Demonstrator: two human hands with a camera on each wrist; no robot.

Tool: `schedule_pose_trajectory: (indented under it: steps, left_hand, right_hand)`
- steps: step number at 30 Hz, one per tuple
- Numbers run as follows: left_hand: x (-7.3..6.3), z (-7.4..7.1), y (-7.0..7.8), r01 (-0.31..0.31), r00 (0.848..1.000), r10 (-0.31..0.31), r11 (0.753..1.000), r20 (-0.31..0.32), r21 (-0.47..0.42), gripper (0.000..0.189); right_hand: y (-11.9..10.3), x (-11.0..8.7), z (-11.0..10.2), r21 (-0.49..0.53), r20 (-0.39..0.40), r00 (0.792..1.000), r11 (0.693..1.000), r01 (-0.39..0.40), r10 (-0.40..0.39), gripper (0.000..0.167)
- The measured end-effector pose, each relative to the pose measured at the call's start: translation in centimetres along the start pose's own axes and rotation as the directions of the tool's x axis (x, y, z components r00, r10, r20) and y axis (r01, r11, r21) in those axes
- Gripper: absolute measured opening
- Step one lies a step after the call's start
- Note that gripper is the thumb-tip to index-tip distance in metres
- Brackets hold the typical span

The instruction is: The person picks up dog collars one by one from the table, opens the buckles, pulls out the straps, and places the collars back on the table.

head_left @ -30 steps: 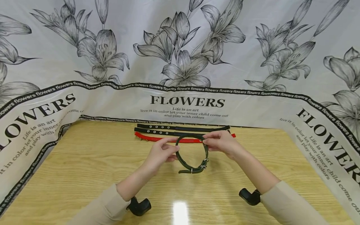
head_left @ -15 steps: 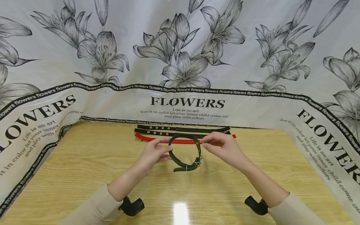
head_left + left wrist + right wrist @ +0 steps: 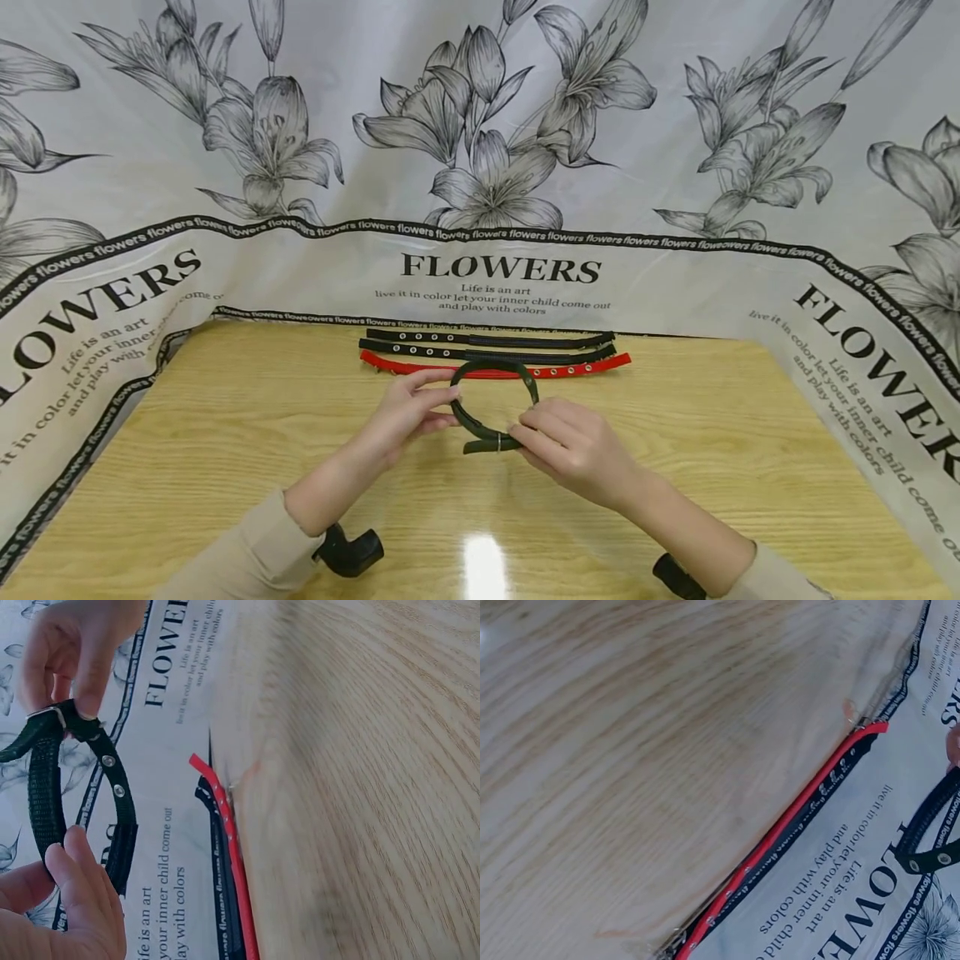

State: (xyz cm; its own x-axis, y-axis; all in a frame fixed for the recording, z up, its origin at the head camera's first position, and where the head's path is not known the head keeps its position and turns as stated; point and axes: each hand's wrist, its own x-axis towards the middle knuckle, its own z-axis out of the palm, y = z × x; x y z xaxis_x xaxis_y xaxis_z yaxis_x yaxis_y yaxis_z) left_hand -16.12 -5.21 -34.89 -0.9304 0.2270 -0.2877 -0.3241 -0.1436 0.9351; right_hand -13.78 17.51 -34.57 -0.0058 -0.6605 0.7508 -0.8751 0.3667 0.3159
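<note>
A dark green collar (image 3: pixel 468 423), buckled into a loop, is held up above the table between both hands. On its left side my left hand (image 3: pixel 408 410) pinches the band between thumb and fingers. My right hand (image 3: pixel 576 442) grips the lower right of the loop, at the buckle, which its fingers mostly cover in the head view. In the left wrist view the collar (image 3: pixel 45 787) shows a metal buckle frame under the right hand's thumb (image 3: pixel 90 694) and metal eyelets along the strap. Only part of the collar (image 3: pixel 930 859) appears in the right wrist view.
Behind the hands a red collar (image 3: pixel 420 370) lies stretched out on the wooden table (image 3: pixel 262 417). Two black collars (image 3: pixel 517 357) with eyelets lie parallel beyond it. A flower-printed cloth (image 3: pixel 495 283) hangs at the table's back and sides.
My right hand let go of the collar's upper right, drew back, then came down to grip it at the buckle. The left hand shifted slightly left with the collar.
</note>
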Motion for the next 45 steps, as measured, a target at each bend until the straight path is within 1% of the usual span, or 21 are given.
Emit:
schedule_pose_trajectory:
  steps: [3,6,7,8,9,10,11,12,14,15,16,17,18,19,20,22,27,32,34,39,45]
  left_hand:
    - [-0.1,0.1,0.0,-0.004,1.000,0.004,1.000,0.007,0.022,0.039]
    - [-0.2,-0.1,0.1,-0.064,0.998,0.063,0.993,0.012,0.099,0.035]
    - [-0.2,-0.2,0.1,-0.106,0.994,0.105,0.983,0.013,0.147,0.033]
    - [-0.4,-0.3,0.0,-0.169,0.985,0.170,0.960,0.016,0.225,0.030]
    - [-0.6,-0.5,0.0,-0.246,0.968,0.250,0.915,0.028,0.319,0.027]
    - [-0.8,-0.7,-0.1,-0.337,0.936,0.348,0.837,0.056,0.430,0.025]
    - [-1.1,-0.8,-0.2,-0.427,0.888,0.449,0.728,0.097,0.536,0.022]
    - [-1.4,-0.9,-0.3,-0.501,0.827,0.543,0.596,0.146,0.628,0.021]
    - [-2.0,-1.0,-0.6,-0.600,0.677,0.691,0.318,0.253,0.734,0.025]
    - [-2.3,-0.9,-0.6,-0.634,0.610,0.729,0.214,0.311,0.743,0.028]
    - [-2.5,-0.8,-0.7,-0.663,0.552,0.751,0.131,0.363,0.737,0.033]
    - [-2.7,-0.7,-0.8,-0.693,0.512,0.758,0.087,0.404,0.716,0.037]
    - [-2.9,-0.6,-0.8,-0.717,0.485,0.760,0.063,0.432,0.694,0.041]
    - [-3.1,-0.5,-0.8,-0.737,0.468,0.760,0.055,0.451,0.673,0.044]
    - [-3.2,-0.4,-0.8,-0.753,0.458,0.759,0.055,0.463,0.656,0.046]
    - [-3.4,-0.2,-0.9,-0.774,0.450,0.759,0.070,0.470,0.629,0.047]
    - [-3.7,0.3,-0.7,-0.805,0.462,0.763,0.149,0.451,0.574,0.034]
    - [-4.1,0.4,-0.6,-0.822,0.465,0.763,0.185,0.449,0.539,0.024]
    - [-4.2,0.4,-0.6,-0.824,0.483,0.751,0.218,0.449,0.523,0.023]
    - [-4.3,0.1,-0.7,-0.805,0.553,0.711,0.322,0.435,0.498,0.024]
    - [-4.7,0.1,-0.5,-0.775,0.603,0.684,0.384,0.410,0.501,0.023]
  right_hand:
    - [0.1,0.1,-0.1,0.027,-0.023,1.000,0.999,-0.020,0.020,0.024]
    - [0.2,0.4,-0.3,0.097,-0.015,0.996,0.992,-0.083,0.085,0.023]
    - [0.3,0.5,-0.4,0.124,-0.007,0.993,0.986,-0.113,0.115,0.023]
    - [0.4,0.6,-0.5,0.158,0.000,0.989,0.977,-0.144,0.146,0.023]
    - [0.5,0.7,-0.6,0.198,0.015,0.983,0.964,-0.180,0.181,0.023]
    - [0.5,0.7,-0.7,0.238,0.038,0.975,0.946,-0.220,0.217,0.023]
    - [0.6,0.7,-0.8,0.278,0.058,0.966,0.926,-0.257,0.251,0.022]
    - [0.7,0.7,-1.0,0.319,0.083,0.954,0.900,-0.298,0.287,0.022]
    - [0.8,0.6,-1.2,0.398,0.139,0.924,0.834,-0.381,0.356,0.019]
    - [0.8,0.6,-1.4,0.433,0.173,0.906,0.796,-0.423,0.387,0.017]
    - [0.8,0.5,-1.5,0.455,0.201,0.890,0.766,-0.454,0.408,0.016]
    - [0.8,0.6,-1.6,0.473,0.225,0.876,0.738,-0.481,0.427,0.016]
    - [0.7,0.6,-1.7,0.487,0.247,0.864,0.715,-0.502,0.439,0.018]
    - [0.7,0.6,-1.7,0.501,0.267,0.855,0.694,-0.518,0.445,0.020]
    - [0.6,0.8,-1.7,0.511,0.280,0.850,0.680,-0.526,0.446,0.023]
    - [0.5,1.0,-1.8,0.520,0.302,0.841,0.662,-0.540,0.449,0.025]
    - [0.3,1.3,-1.8,0.540,0.321,0.836,0.639,-0.547,0.444,0.026]
    - [0.1,1.4,-1.9,0.562,0.354,0.823,0.602,-0.567,0.444,0.025]
    - [0.1,1.5,-2.0,0.570,0.361,0.822,0.593,-0.569,0.441,0.025]
    - [-0.1,1.7,-2.1,0.591,0.370,0.822,0.574,-0.567,0.432,0.025]
    - [-0.3,1.8,-2.2,0.566,0.366,0.817,0.590,-0.576,0.446,0.025]
